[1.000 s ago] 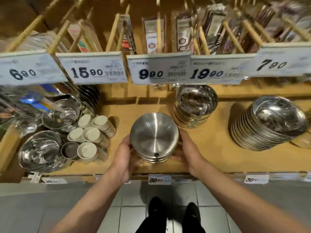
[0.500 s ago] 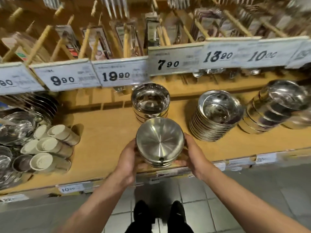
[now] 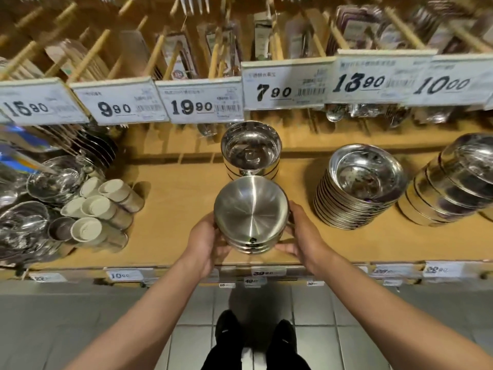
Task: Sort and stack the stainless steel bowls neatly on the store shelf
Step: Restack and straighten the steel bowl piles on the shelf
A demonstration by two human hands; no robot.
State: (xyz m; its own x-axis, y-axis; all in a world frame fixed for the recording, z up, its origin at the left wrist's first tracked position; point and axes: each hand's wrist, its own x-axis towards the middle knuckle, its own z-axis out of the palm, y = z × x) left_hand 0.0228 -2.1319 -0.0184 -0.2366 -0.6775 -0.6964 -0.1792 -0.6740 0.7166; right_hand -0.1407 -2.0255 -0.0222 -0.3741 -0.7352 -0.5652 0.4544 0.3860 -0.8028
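The left hand (image 3: 206, 243) and the right hand (image 3: 302, 236) are gripping a small stack of bowls (image 3: 250, 213) from both sides, just in front of the shiny bowl stack (image 3: 250, 150) on the wooden shelf (image 3: 170, 204).

Well to the left of the hands, a cluster of cream-lidded steel cups (image 3: 102, 209) lies on its side, openings toward the camera. Above and beyond the hands hangs a row of white paper price tags (image 3: 202, 104) reading 15.90, 9.90, 19.90, 7.90, 13.90 and 10.00. Behind them, packaged utensils (image 3: 226, 49) hang on pale wooden pegs (image 3: 89, 56). Below the hands lies grey tiled floor (image 3: 80, 316), with two black shoes (image 3: 256, 332)
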